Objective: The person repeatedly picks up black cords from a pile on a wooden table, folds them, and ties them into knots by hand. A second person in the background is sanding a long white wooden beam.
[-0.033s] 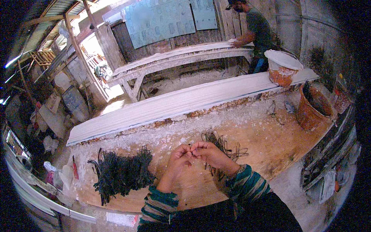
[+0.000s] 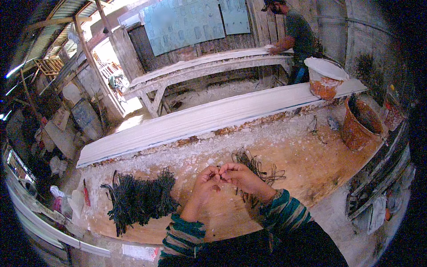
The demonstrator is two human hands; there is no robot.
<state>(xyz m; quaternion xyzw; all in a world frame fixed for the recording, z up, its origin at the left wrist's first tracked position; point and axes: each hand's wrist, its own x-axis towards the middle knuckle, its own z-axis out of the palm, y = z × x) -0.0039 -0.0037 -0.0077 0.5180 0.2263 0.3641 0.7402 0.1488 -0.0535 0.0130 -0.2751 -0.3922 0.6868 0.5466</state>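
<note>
Above the wooden tabletop (image 2: 213, 218), my left hand (image 2: 205, 181) and my right hand (image 2: 242, 176) meet, both closed in a fingertip pinch. A short bit of thin dark cord shows between the fingertips; most of it is hidden by the fingers. Loose loops of dark cord (image 2: 253, 165) lie just beyond and beside my right hand, partly covered by it. To the left of my left hand is a thick pile of black cord bundles (image 2: 142, 200), laid side by side on the wood.
A long white moulded strip (image 2: 191, 122) runs along the table's far side. An orange bucket (image 2: 359, 127) and a white-crusted bucket (image 2: 327, 80) stand at the right. A red-handled tool (image 2: 86, 193) lies far left. Behind, a person (image 2: 298, 35) works at another bench (image 2: 200, 64).
</note>
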